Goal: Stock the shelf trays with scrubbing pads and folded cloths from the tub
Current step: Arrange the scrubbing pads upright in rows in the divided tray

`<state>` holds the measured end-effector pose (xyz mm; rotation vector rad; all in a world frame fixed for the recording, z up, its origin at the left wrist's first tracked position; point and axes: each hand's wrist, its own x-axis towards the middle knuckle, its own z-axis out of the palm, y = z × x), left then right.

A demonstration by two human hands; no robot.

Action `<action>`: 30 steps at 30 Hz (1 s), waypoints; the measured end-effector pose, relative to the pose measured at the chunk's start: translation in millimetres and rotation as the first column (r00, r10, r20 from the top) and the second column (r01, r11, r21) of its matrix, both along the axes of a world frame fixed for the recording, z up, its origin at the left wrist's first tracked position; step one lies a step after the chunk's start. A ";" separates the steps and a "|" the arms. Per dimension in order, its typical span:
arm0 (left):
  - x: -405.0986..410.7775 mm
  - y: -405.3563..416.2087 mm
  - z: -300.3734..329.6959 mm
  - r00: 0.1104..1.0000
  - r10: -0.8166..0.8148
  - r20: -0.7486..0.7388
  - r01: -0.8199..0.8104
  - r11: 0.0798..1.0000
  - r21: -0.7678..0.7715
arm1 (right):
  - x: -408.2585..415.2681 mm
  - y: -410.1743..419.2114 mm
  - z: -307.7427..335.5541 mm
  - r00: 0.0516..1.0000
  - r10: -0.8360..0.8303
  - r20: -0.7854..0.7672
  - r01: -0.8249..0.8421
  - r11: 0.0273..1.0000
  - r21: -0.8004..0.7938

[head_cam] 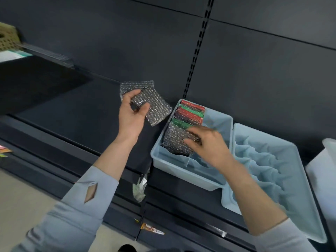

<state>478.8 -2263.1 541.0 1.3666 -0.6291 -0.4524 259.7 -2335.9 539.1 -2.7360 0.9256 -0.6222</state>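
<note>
Filling most of the view, a dark shelf unit [254, 60] rises with a slotted upright [197, 48] running down its back panel. Its lower shelf [72, 113] carries two pale blue trays side by side at the right. The right tray [294, 179] is the larger in view and holds only a moulded wavy insert. The left tray [183, 171] stands just beside it, touching or nearly so, and is partly filled: a row of red and green pads [190, 113] stands on edge along its far left side, and in front of them sits a silver pad [174, 140], also on edge against the tray's left wall.

Both forearms reach in from grey sleeves [76, 206]. The right hand [209, 142] is inside the left tray, fingers curled over the top of the silver pad with the thumb against its face, gripping it. The left hand [131, 115] is held above the bare shelf, left of the tray, and pinches a small fan of spare silver pads [156, 108] between thumb and fingers; at least two can be told apart.

Wrapper scraps [152, 230] lie on the base ledge below.
</note>
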 end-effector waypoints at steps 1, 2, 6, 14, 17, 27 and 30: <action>-1.3 -0.6 0.5 1.000 -0.007 0.001 0.007 1.000 0.000 | 1.9 1.7 -4.2 1.000 0.016 -0.025 -0.018 0.997 -0.080; -2.9 -1.3 0.2 1.000 -0.016 0.004 0.016 1.000 -0.004 | 4.5 2.7 -8.0 0.999 0.016 -0.040 -0.022 0.990 -0.139; -11.3 -1.2 0.9 0.999 -0.042 0.033 0.042 0.999 -0.019 | 16.1 9.1 -16.3 0.990 0.008 -0.139 -0.045 0.964 -0.263; -15.8 4.6 -1.9 0.995 -0.100 0.032 0.101 0.994 -0.038 | 15.4 10.5 -8.3 0.997 0.002 -0.078 -0.022 0.967 -0.254; -16.5 4.3 -3.6 0.993 -0.105 0.046 0.107 0.994 -0.037 | 19.1 10.1 -14.1 0.985 -0.004 -0.170 -0.028 0.982 -0.187; -23.0 6.2 -2.5 0.974 -0.208 0.088 0.213 0.976 -0.048 | 19.3 0.4 10.8 0.908 -0.213 0.362 0.165 0.973 0.160; -33.6 5.6 2.5 0.947 -0.297 0.120 0.307 0.949 -0.071 | 28.2 -7.0 22.7 0.873 -0.306 0.380 0.039 0.820 0.571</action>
